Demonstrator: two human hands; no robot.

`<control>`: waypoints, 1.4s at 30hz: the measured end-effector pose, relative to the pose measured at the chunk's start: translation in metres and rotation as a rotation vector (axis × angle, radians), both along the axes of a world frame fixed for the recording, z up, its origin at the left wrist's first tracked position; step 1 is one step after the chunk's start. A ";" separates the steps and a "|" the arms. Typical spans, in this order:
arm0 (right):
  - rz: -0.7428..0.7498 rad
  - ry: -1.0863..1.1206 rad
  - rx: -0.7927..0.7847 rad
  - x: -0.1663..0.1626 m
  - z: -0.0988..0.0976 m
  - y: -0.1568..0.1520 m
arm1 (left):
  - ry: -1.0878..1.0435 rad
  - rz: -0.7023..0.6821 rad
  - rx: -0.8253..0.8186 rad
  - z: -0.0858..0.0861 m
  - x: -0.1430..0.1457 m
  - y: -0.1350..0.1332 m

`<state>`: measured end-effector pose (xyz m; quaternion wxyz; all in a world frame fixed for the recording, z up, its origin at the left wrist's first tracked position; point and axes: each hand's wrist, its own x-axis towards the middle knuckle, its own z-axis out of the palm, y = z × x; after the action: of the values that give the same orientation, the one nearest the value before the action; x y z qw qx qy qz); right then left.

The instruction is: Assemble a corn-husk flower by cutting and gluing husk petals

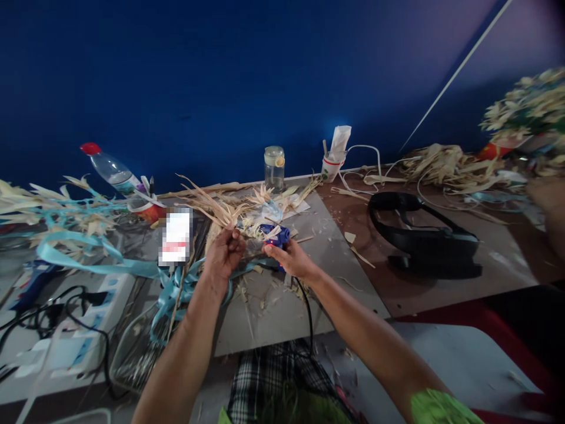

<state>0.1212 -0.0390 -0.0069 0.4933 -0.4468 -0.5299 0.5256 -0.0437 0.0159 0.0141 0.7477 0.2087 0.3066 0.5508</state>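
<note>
My right hand is closed round a blue hot glue gun, which shows a small red light and trails a black cord toward my lap. Just left of it, my left hand is pinched on pale dried husk strips that fan out beyond its fingers. The glue gun's front end lies among more husk pieces, so its nozzle is hard to make out. Light-blue ribbon lies in loops beside my left wrist.
A phone, a power strip, a second blue glue gun and a tilted bottle are at left. Behind stand a jar and a paper cup. At right lie a black headset and a husk pile; another person's hand shows.
</note>
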 end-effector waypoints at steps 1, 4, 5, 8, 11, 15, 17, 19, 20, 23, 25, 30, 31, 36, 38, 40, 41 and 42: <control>0.001 0.002 0.007 0.000 0.001 -0.001 | 0.001 0.002 0.003 0.000 0.000 0.000; -0.009 0.029 0.015 0.001 0.004 -0.001 | -0.005 -0.006 -0.004 0.000 0.000 0.001; -0.016 0.039 0.011 0.001 0.004 0.000 | -0.007 -0.010 -0.009 -0.001 0.000 0.001; -0.025 0.048 -0.010 0.001 0.002 0.001 | 0.000 -0.018 -0.018 0.000 0.000 0.001; -0.013 0.035 -0.018 0.003 0.002 0.000 | 0.009 -0.002 -0.008 0.001 0.000 0.001; 0.036 0.119 -0.033 0.010 0.008 -0.005 | -0.005 0.016 0.000 0.002 -0.001 0.001; 0.034 0.180 -0.036 0.013 0.010 -0.006 | 0.000 0.023 -0.003 0.002 -0.001 0.001; 0.013 0.210 -0.038 0.015 0.011 -0.005 | 0.002 0.013 -0.010 0.001 -0.002 0.002; 0.007 0.209 -0.043 0.015 0.010 -0.004 | -0.003 0.003 -0.012 0.001 -0.002 0.002; -0.001 0.168 -0.068 0.012 0.007 0.000 | 0.002 -0.031 -0.016 0.002 0.000 0.001; 0.000 0.130 -0.079 0.009 0.005 0.002 | 0.033 -0.035 -0.011 0.003 0.001 0.000; 0.011 0.077 -0.038 0.006 0.002 0.003 | 0.049 -0.040 0.009 0.004 0.002 -0.002; 0.010 0.071 -0.031 0.007 0.001 0.002 | 0.041 -0.036 0.015 0.004 0.001 -0.002; 0.012 0.074 -0.033 0.010 0.005 -0.001 | 0.021 -0.026 0.033 0.002 -0.002 0.000; 0.014 0.077 -0.040 0.010 0.006 0.000 | 0.036 -0.038 0.027 0.001 -0.001 0.001; 0.019 0.068 -0.040 0.009 0.005 0.001 | 0.053 -0.038 0.026 0.000 -0.001 0.001; 0.023 0.058 -0.038 0.009 0.003 0.002 | 0.058 -0.035 0.028 0.000 0.000 0.000; 0.027 0.047 -0.037 0.009 0.002 0.003 | 0.060 -0.031 0.031 0.000 0.000 0.000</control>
<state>0.1298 -0.0359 -0.0051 0.4902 -0.4363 -0.5144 0.5520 -0.0440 0.0160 0.0144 0.7433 0.2414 0.3171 0.5373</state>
